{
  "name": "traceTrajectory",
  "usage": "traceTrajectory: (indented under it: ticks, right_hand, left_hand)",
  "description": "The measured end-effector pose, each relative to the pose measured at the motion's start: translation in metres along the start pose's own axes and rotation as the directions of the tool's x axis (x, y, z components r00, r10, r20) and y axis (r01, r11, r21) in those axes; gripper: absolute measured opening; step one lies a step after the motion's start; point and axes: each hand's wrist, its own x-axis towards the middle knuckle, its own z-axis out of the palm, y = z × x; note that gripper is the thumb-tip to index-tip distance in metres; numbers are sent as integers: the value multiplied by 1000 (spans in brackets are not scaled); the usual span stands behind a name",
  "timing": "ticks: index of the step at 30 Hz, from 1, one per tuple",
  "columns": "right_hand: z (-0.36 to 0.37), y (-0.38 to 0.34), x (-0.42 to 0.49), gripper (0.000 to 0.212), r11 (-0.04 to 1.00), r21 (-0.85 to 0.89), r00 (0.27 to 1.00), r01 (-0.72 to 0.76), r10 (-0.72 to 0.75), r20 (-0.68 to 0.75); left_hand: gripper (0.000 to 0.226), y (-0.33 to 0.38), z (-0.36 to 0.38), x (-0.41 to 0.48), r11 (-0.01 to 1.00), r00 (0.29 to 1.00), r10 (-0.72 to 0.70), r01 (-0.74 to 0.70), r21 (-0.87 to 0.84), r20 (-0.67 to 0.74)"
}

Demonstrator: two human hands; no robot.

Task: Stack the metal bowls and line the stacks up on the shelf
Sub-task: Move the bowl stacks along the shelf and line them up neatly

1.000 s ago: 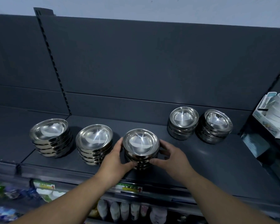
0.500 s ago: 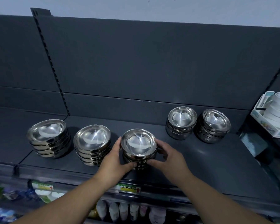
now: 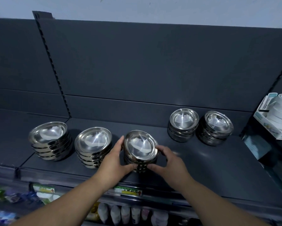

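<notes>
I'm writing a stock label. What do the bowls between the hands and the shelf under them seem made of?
The middle stack of bowls: polished metal, likely stainless steel; mirror-bright, with sharp star-shaped glints. The shelf: probably painted or powder-coated sheet metal, matte dark grey; dull, even surface with faint sheen, though the look leaves this open.

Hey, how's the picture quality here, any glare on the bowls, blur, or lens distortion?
Head view: dim, bluish light. Starburst glare sits in the top bowl of the middle stack and of the left rear stack. Head view also shows slight motion blur on the right hand, while the left hand looks sharper. The wide-angle lens tilts and bows the slotted upright.
</notes>
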Motion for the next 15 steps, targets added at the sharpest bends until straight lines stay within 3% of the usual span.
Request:
traceTrajectory:
  ticks: [13,15]
  right_hand:
    - [-4,-9,3,80,998,-24,998,63,-63,-4]
    - [-3,-8,5,74,997,-27,997,70,-70,11]
  left_hand:
    - [102,0,1,3,996,995,85,-85,3,-62]
    - [104,0,0,3,995,994,95,-95,5,-59]
